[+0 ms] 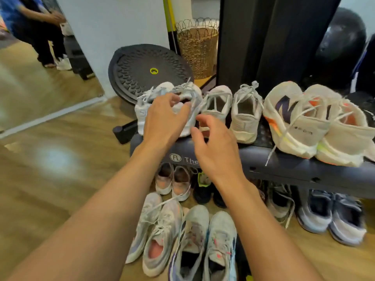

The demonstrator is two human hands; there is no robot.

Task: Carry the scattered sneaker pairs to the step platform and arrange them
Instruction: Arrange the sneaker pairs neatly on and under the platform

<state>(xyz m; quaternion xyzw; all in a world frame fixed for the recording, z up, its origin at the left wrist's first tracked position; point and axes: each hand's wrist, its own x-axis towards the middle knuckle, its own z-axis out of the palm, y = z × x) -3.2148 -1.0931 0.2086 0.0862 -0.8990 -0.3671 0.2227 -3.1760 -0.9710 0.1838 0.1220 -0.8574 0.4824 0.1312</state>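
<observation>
A dark grey step platform [284, 165] carries three sneaker pairs, heels toward me. My left hand [162, 118] grips the heel collars of the leftmost white pair [140, 115], fingers curled into the openings. My right hand [215, 147] hovers just right of that pair with loosely bent fingers and holds nothing. A beige pair [243, 116] stands in the middle. A white pair with a dark N logo [300, 126] leans at the right end. On the floor in front lie a grey-pink pair [160, 226] and a light blue pair [205, 240].
Under the platform sit a pink pair [172, 183], a dark pair [203, 191] and a blue-grey pair [332, 216]. Behind it are a black balance disc [146, 67], a wicker basket [196, 49], a black machine column [253, 37] and a black ball [343, 41]. Wooden floor [60, 159] lies left.
</observation>
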